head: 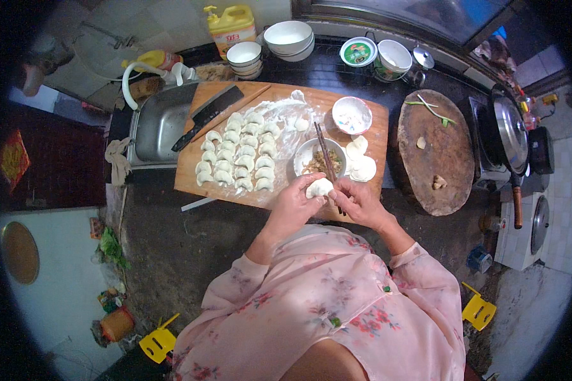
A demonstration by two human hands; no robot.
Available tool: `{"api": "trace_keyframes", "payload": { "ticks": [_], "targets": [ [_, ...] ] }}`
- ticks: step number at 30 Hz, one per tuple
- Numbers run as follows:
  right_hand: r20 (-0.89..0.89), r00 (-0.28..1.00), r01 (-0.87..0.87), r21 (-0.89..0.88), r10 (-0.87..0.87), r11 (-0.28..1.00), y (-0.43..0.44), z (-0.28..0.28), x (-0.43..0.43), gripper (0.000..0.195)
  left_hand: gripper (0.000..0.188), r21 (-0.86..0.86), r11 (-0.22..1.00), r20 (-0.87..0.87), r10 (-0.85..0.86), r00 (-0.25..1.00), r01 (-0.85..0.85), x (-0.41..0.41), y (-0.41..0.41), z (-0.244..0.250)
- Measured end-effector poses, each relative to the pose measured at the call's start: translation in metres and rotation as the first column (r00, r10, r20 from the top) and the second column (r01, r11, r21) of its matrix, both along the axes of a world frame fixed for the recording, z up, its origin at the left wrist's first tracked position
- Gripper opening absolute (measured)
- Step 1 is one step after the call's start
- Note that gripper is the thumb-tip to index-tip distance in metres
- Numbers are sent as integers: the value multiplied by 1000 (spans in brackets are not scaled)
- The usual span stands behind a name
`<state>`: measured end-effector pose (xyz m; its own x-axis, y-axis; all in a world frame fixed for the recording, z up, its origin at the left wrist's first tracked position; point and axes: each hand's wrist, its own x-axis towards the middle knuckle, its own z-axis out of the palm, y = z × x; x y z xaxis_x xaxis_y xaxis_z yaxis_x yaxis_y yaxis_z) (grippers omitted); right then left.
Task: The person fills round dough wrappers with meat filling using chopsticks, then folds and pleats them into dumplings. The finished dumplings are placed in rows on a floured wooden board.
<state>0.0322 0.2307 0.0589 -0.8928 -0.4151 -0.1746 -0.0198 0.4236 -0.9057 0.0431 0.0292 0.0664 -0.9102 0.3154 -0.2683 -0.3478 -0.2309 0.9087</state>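
Observation:
My left hand [293,202] holds a folded white dumpling [319,189] at the near edge of a wooden board [281,200]. The fingers of my right hand [362,202] touch the dumpling's right side and also hold a pair of dark chopsticks [325,147], which cross a white bowl [301,155] of minced filling [317,164]. Right of that bowl lie round dough wrappers [363,168], partly overlapping. Behind them stands a bowl of white flour [352,115]. Several rows of shaped dumplings [245,162] cover the board's left part, beside loose flour [291,109].
A cleaver [217,107] and a wooden rolling pin [248,102] lie at the board's back left, near a steel sink [164,126]. To the right are a round chopping block [434,157] and a lidded wok [510,135] on a stove. Stacked bowls [288,38] stand behind.

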Motion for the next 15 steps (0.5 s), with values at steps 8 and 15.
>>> {"api": "trace_keyframes", "payload": {
  "ticks": [8,15],
  "targets": [
    [-142,967,-183,200,214,963,-25,0,-4,21,42,-326,932,-102,130,986,-157,8,-31,-30],
    [-295,945,164,64,-139,984,20,-29,-12,17,34,-766,387,-341,431,835,-513,6,-163,-144]
  ]
}}
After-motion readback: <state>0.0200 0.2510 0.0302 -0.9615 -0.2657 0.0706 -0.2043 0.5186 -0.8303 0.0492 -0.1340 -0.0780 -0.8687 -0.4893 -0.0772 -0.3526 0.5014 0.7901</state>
